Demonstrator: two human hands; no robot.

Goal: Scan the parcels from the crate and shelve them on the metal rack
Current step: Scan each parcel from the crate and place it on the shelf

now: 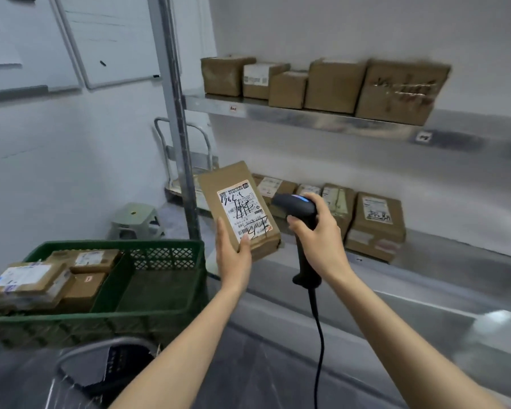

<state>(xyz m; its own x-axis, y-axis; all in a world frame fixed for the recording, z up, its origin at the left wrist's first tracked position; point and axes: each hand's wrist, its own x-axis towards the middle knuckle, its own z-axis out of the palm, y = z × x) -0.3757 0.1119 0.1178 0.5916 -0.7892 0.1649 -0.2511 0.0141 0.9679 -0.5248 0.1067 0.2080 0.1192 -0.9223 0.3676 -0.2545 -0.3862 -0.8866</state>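
While the left hand (233, 249) grips the flat brown cardboard parcel (216, 187) by its lower edge, thumb on the face and fingers behind, the right hand (319, 234) is wrapped round the handle of the black corded handheld scanner (300, 214). The scanner nose points left at the parcel, just beside its right edge.

Procedure for the scan, as judged from this position:
1. Keep the white printed shipping label (244, 211) facing the scanner window. The label is tilted and overwritten in black marker.
2. Aim at the barcode strip near the lower end of the label. The left thumb lies close to it, so slide the thumb clear if it covers any bars.
3. Draw the scanner back slightly. At this range the beam probably will not span the whole code.
4. Hold both hands steady until the read is confirmed.
5. Mind the black cable (317, 335) hanging below the handle.

Containers:
- The green latticed plastic crate (163, 256), to the left, holds several brown labelled parcels (33, 281) stacked at its left end.
- The lower steel shelf (455, 261) of the metal rack, behind the hands, carries a row of brown labelled parcels (376, 225) against the wall.
- The upper steel shelf (292, 115) carries five brown cartons (396, 90) side by side. Free shelf remains to the right of both rows.
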